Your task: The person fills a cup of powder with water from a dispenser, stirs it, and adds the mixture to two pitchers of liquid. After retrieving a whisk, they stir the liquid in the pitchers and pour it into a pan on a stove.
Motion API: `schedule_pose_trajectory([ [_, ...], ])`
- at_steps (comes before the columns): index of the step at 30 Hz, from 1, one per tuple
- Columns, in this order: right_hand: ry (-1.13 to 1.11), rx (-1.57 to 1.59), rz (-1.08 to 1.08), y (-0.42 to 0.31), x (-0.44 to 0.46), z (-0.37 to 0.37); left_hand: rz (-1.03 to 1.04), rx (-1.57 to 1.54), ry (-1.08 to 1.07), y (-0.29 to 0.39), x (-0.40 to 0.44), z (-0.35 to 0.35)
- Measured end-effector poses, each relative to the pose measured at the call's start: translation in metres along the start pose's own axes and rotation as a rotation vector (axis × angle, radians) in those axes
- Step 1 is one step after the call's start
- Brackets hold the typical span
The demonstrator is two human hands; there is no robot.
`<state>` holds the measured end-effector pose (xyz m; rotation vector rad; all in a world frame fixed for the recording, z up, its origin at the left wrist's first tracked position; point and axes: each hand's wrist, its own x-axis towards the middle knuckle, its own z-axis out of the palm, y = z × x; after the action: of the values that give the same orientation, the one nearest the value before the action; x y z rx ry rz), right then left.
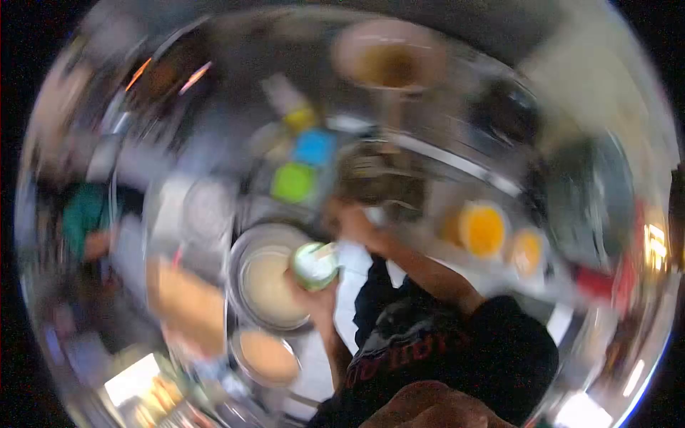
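Observation:
My left hand (319, 298) grips a small round green tub (308, 280) with white contents, and a pale stick or spoon handle lies across its top. Just left of the tub is a wide metal bowl (267, 284) of cream-coloured liquid, partly covered by it. My right hand (351, 220) reaches forward beside a dark brown, blurred container (385, 182). Motion smears its fingers, so whether they hold anything is unclear. A green block-like item (294, 182) and a blue one (315, 148) stand beyond my hands.
Near me is a bowl of orange-tan contents (267, 356). A tan board-like slab (187, 307) lies at left. Containers with yellow-orange contents (483, 230) stand at right. A large pan (389, 57) is at the back. Another person in green (87, 214) is at far left.

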<state>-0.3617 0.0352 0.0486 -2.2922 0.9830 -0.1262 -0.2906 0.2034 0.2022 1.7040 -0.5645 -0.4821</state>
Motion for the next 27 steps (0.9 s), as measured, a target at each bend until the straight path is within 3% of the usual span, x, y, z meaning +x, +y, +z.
schedule_pose_trajectory([
  [1,0.029,0.183,0.016,0.003,-0.052,-0.018,0.245,0.293,-0.029,-0.016,0.003,-0.001],
  [2,0.106,0.236,-0.049,0.002,-0.102,-0.044,0.229,0.235,-0.090,0.008,-0.001,0.013],
  [3,0.176,0.275,-0.138,0.003,-0.145,-0.066,0.316,0.269,-0.174,-0.013,0.001,0.011],
  [6,0.069,0.383,0.017,0.028,-0.274,-0.099,0.273,0.210,-0.348,0.019,-0.025,0.054],
  [8,0.085,0.730,0.131,0.045,-0.359,-0.139,0.241,0.253,-0.419,0.028,-0.046,0.070],
  [9,-0.014,0.624,0.212,0.064,-0.399,-0.147,0.195,0.270,-0.470,0.043,-0.060,0.079],
  [11,0.028,0.902,0.651,0.098,-0.478,-0.157,0.112,0.184,-0.539,0.054,-0.095,0.100],
  [13,0.211,0.870,0.928,0.137,-0.537,-0.144,0.043,0.002,-0.572,0.047,-0.131,0.112],
  [15,0.578,1.094,0.951,0.165,-0.548,-0.108,0.228,0.163,-0.599,0.026,-0.155,0.120],
  [16,0.768,1.202,0.958,0.172,-0.551,-0.096,0.199,0.150,-0.623,0.037,-0.172,0.127],
  [19,1.006,1.749,0.669,0.174,-0.538,-0.095,0.239,0.126,-0.645,0.040,-0.216,0.137],
  [27,1.076,2.171,0.431,0.206,-0.530,-0.063,0.189,0.041,-0.623,0.057,-0.266,0.131],
])
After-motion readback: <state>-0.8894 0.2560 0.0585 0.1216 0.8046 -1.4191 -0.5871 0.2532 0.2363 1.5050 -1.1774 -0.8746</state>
